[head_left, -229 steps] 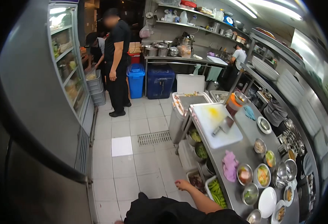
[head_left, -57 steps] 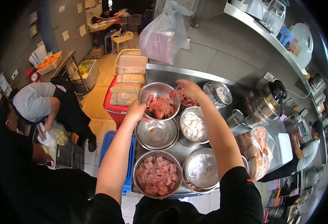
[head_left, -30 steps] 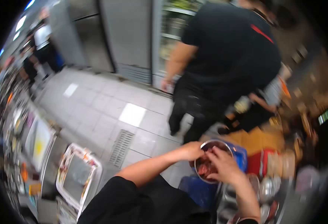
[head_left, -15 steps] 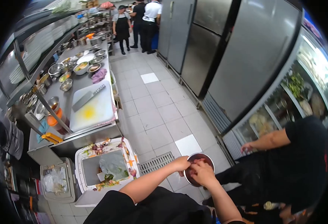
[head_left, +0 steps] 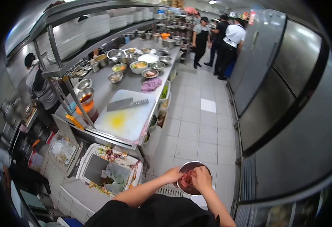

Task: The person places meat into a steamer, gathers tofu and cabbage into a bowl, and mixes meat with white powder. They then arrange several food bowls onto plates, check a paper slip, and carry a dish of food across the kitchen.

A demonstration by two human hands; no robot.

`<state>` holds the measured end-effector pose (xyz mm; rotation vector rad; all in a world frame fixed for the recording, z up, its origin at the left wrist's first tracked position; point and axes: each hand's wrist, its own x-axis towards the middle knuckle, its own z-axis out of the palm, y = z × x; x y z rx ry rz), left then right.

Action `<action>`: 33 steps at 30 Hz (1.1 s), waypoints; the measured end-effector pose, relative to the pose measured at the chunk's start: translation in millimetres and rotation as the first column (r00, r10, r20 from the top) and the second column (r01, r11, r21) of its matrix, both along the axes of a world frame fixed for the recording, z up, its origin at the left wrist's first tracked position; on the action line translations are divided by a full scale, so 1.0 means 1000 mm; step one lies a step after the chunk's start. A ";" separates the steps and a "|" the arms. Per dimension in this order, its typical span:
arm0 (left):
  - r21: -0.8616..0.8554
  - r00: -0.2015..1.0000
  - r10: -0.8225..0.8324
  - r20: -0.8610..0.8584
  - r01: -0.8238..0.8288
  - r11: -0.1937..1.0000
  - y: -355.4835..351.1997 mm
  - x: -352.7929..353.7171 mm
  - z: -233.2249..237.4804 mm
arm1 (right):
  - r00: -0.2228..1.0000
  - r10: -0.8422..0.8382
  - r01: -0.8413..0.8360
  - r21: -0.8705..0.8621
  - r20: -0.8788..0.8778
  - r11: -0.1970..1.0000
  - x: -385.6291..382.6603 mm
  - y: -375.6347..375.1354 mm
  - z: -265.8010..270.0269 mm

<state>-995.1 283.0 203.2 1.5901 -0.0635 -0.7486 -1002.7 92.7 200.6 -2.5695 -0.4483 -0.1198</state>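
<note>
A round metal bowl (head_left: 190, 165) is held in front of my body, over the tiled floor. My left hand (head_left: 173, 175) grips its left rim, the thumb over the edge. Inside the bowl are pinkish-red pieces of raw meat (head_left: 188, 178). Reaching in from the right, my right hand (head_left: 202, 179) has its fingers curled into the meat; the fingertips are partly hidden among the pieces.
On the steel counter (head_left: 104, 80), a knife (head_left: 122, 104) lies across a yellow-stained cutting board (head_left: 135, 125), with several food bowls beyond. A waste bin (head_left: 137, 170) stands below. Fridges (head_left: 305, 56) line the right side. Several people (head_left: 201, 41) stand at the far end.
My view has swung right, and the bowl appears slightly left of before. The right hand has shifted toward the bowl's right side, showing more meat. The co-worker nearby on the right is out of view.
</note>
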 end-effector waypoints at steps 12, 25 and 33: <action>-0.045 0.918 0.397 0.017 -0.396 0.917 0.011 0.251 -0.061 | 0.880 0.326 -0.430 -0.289 -0.344 0.855 0.319 0.022 -0.002; 0.016 0.928 0.361 0.090 -0.364 0.931 0.015 0.647 -0.001 | 0.969 0.118 -0.117 -0.016 0.219 0.993 0.694 -0.019 0.075; -0.007 0.914 0.399 0.073 -0.400 0.917 0.024 0.878 -0.029 | 0.934 0.124 -0.065 0.181 -0.336 0.981 0.961 -0.027 0.027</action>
